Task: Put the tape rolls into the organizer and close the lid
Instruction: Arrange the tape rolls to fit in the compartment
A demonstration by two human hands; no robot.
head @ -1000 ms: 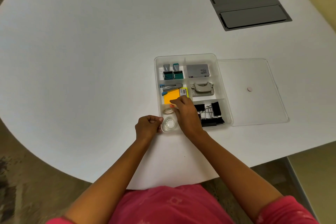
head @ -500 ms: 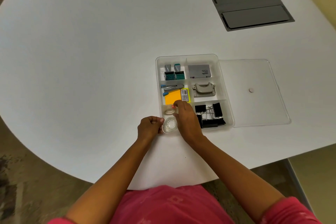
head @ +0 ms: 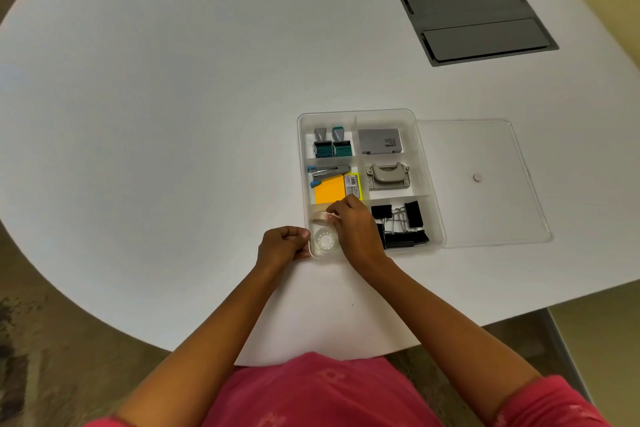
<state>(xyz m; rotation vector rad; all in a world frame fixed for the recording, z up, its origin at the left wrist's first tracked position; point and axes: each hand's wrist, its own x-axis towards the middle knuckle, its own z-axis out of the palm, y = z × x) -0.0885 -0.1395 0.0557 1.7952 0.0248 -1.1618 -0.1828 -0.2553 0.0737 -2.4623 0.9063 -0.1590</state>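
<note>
The clear plastic compartment organizer [head: 437,215] is steadied by the closed left hand [head: 281,246] while a beige tape roll [head: 320,217] is pinched and seated by the right hand [head: 353,224].

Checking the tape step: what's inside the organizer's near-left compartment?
Two tape rolls: a clear one and a tan one. The right hand covers the rest.

The right hand [head: 353,224] hides part of the beige tape roll [head: 320,216].
</note>
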